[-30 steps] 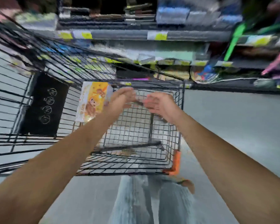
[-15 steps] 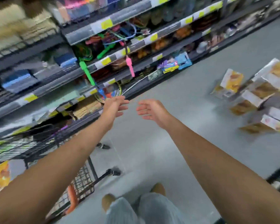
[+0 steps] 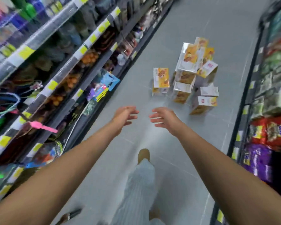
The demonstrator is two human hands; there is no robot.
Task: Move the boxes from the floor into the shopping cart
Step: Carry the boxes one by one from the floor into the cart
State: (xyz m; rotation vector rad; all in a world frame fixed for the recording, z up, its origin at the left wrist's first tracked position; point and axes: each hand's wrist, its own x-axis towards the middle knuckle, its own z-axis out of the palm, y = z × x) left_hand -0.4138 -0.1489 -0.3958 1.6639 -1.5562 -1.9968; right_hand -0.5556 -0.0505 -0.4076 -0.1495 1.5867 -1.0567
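Two bare hands are held out over the grey floor (image 3: 225,46). We see the left hand (image 3: 125,116) and the right hand (image 3: 165,118) side by side, palms facing each other, fingers spread and loosely bent, both holding nothing. Well ahead of them the boxes (image 3: 187,73) stand and lie clustered on the floor, nearer its right edge by the right shelving (image 3: 269,95) — one yellow box (image 3: 161,80) stands just left of the cluster. The left shelving (image 3: 55,70) lines the opposite edge.

Shelves (image 3: 81,51) with yellow price tags line my left, a blue packet (image 3: 110,81) hanging there; purple bags (image 3: 256,161) sit right.
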